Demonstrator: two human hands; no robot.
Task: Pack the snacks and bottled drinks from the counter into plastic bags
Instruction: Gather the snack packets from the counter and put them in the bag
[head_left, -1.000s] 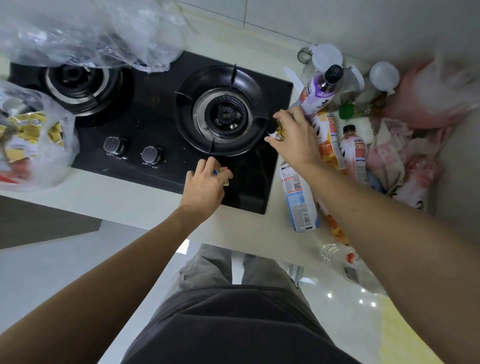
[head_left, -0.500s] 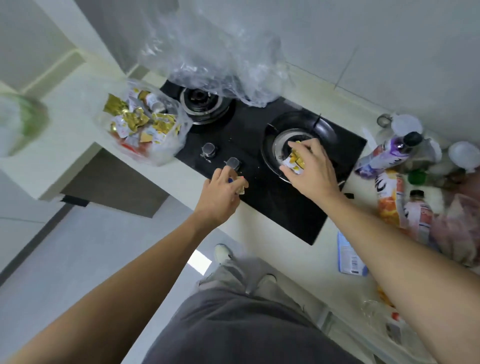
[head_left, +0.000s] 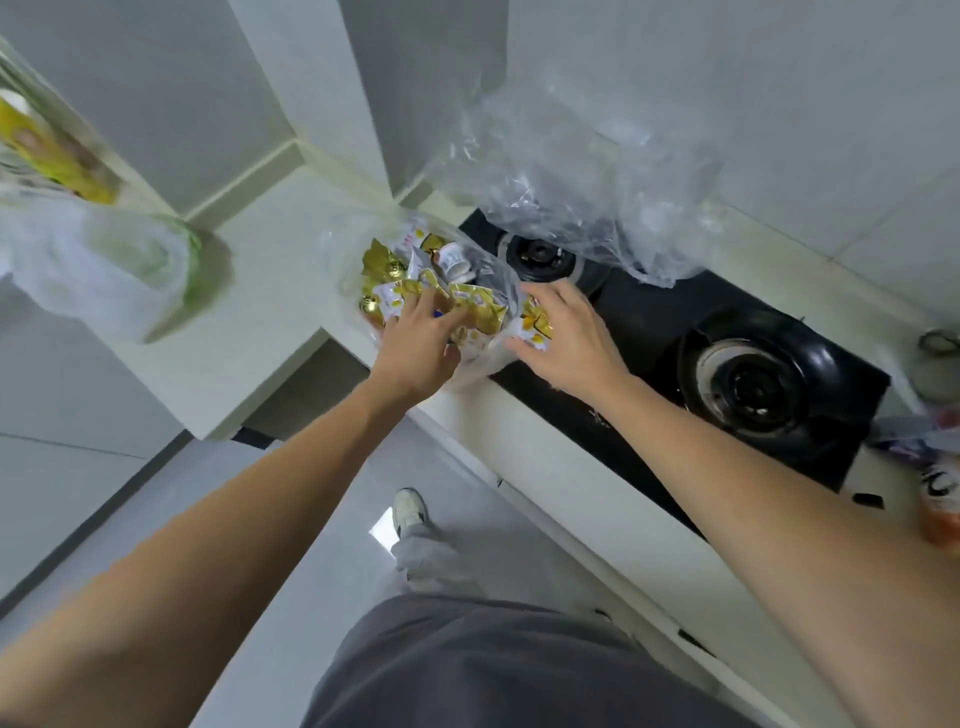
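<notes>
Both hands work at the clear bag (head_left: 415, 280) of snacks beside the stove (head_left: 649, 332), the left hand (head_left: 415, 343) spread inside, the right hand (head_left: 566, 338) pinching a yellow packet (head_left: 535, 325), while bottles (head_left: 940, 499) wait unpacked.

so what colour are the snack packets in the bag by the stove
Mostly gold and white snack packets, seen through the clear plastic bag; the head view shows them.

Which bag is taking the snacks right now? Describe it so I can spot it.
Find the black gas stove; at its left end on the pale counter sits a clear plastic bag. Unlike the empty crumpled bag nearby, it holds gold and white snack packets.
</notes>
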